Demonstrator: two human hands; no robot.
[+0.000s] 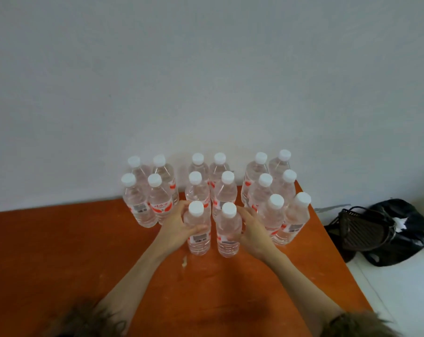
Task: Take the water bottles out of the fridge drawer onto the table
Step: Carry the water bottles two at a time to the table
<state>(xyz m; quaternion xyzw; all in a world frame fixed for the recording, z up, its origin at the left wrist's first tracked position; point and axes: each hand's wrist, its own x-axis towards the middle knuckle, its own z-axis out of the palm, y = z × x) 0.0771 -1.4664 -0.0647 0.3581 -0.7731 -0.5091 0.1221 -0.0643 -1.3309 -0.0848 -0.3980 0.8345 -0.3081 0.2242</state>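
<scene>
Several clear water bottles with white caps and red labels stand upright in rows on the orange table (60, 251), close to the wall. My left hand (176, 227) grips the front left bottle (198, 242) around its middle. Around the front right bottle (228, 244) beside it my right hand (252, 232) is wrapped. Both bottles stand on the tabletop in front of the middle rows. The fridge drawer is not in view.
A group of bottles (145, 198) stands to the left and another (279, 205) to the right, near the table's right edge. A black bag (386, 229) lies on the white floor beyond that edge. A grey wall rises behind the table.
</scene>
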